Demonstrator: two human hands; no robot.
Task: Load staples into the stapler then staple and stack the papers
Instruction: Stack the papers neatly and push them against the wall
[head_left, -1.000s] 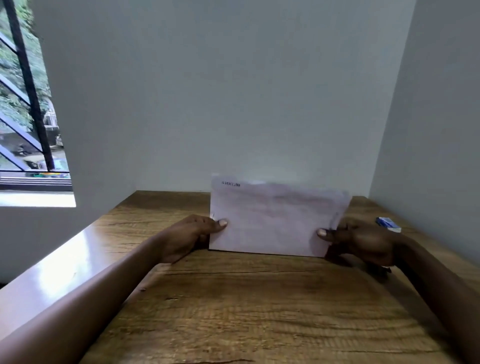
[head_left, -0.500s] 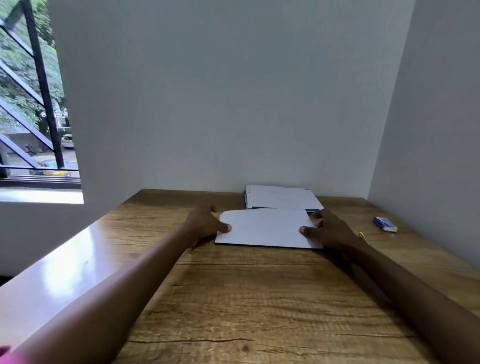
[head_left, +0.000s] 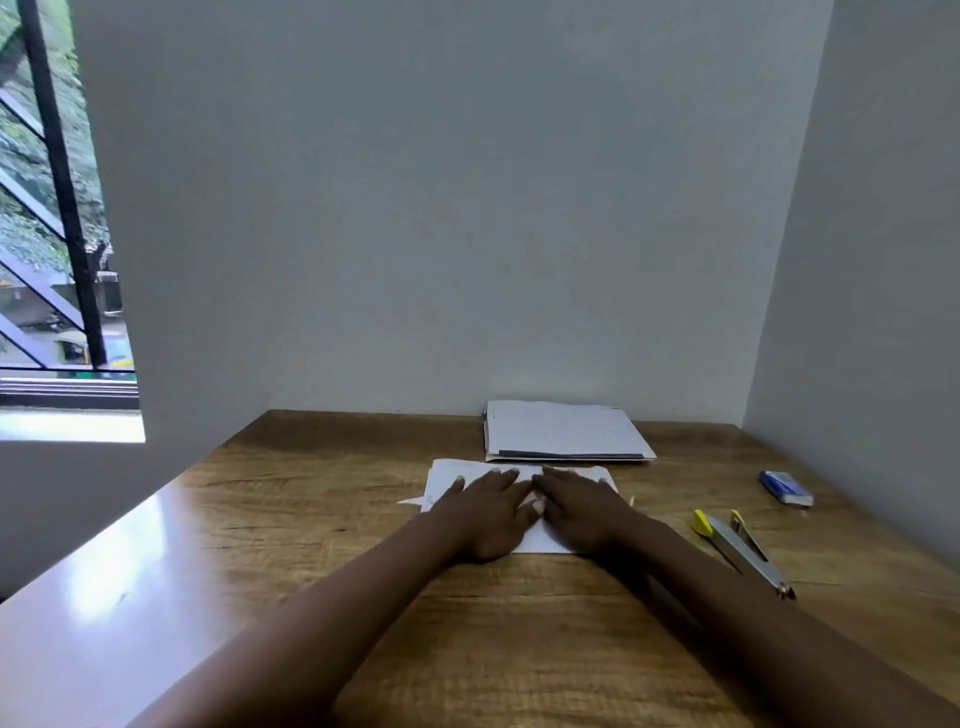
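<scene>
Nearby, open stapler (head_left: 740, 548), staple box (head_left: 785, 487), paper stack (head_left: 566, 431).

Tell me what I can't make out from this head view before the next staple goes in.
- Middle of the near papers: covered by the left hand and right hand lying flat on it; any staple is hidden.
- Stapler: open, but too small to tell whether staples are loaded.
- Far stack: sheet count and print too blurred.
- Blue box: label unreadable.
</scene>
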